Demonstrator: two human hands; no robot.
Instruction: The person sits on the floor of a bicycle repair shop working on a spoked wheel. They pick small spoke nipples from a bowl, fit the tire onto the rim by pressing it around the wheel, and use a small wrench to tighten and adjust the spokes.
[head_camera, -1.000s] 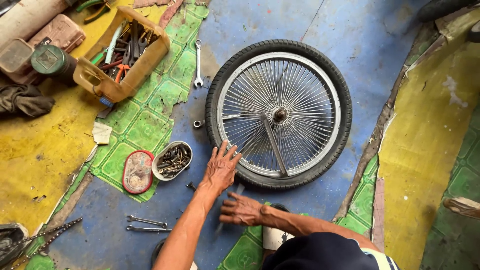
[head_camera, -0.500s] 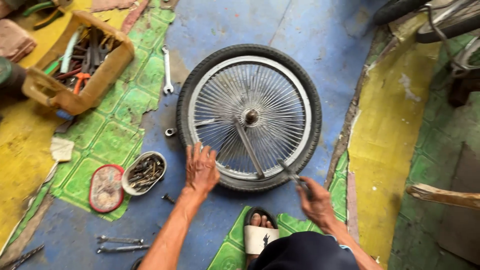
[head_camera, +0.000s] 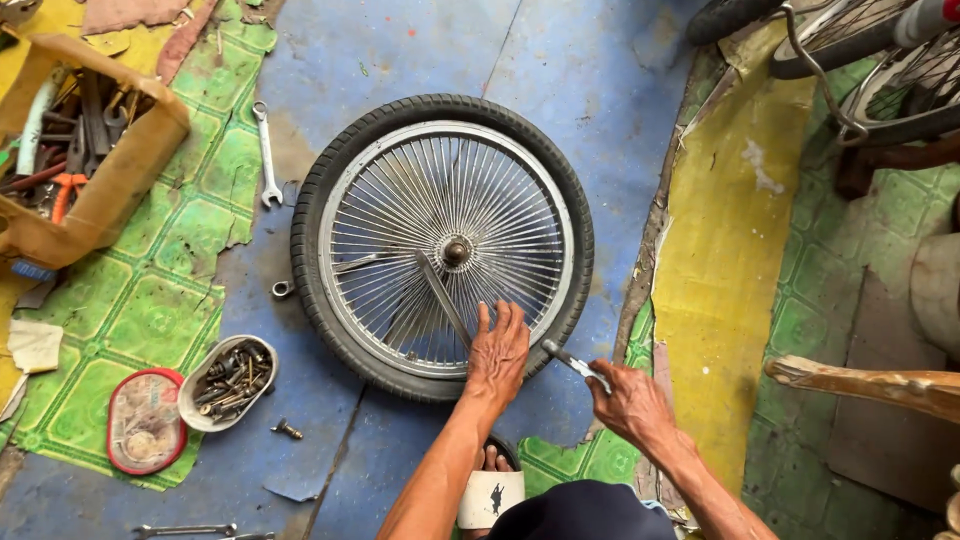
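Flat on the floor lies the black-tyred, silver-spoked bicycle wheel (head_camera: 442, 245), axle pointing up. Left hand (head_camera: 497, 352) rests open-palmed on its near rim; right hand (head_camera: 627, 398) beside grips a slim metal tool (head_camera: 571, 361) aimed at the tyre.

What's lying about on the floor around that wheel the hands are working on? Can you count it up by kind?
Spoked wheel under the left hand: 1
Metal lever in the right hand: 1
Loose spanners: 2, one left of the wheel, one at the bottom edge
Tin of bolts: 1
Red lid: 1
Box of tools: 1
Total: 7
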